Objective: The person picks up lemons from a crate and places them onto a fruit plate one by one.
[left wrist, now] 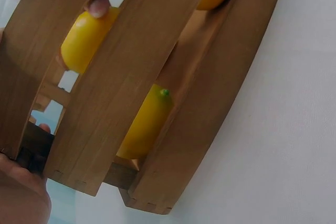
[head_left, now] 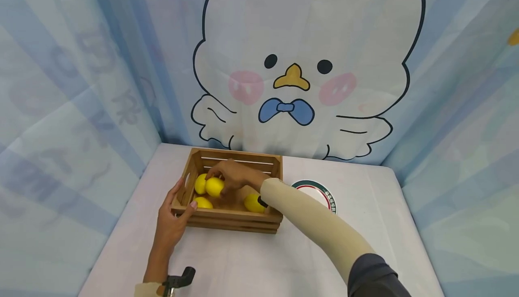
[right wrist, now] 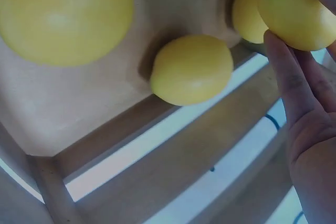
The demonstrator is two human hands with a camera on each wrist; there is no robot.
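A slatted wooden crate (head_left: 231,221) stands on the table with several yellow lemons inside. My left hand (head_left: 170,222) grips its front left corner, the thumb over the front rim. Inside the crate, my right hand (head_left: 234,175) pinches one lemon (right wrist: 294,11) between thumb and fingers. Another lemon (head_left: 200,184) lies just left of the held one, partly hidden behind it in the right wrist view. One more lemon (head_left: 203,203) is by the front left wall, and a further lemon (head_left: 253,203) sits near the right end, below my right forearm. Through the slats, the left wrist view shows a green-tipped lemon (left wrist: 147,124).
To the crate's right lies a round white plate (head_left: 327,193) with a green and red rim, partly covered by my right sleeve. The white table (head_left: 227,261) meets a printed curtain (head_left: 296,139) at the back, and more curtains hang on both sides.
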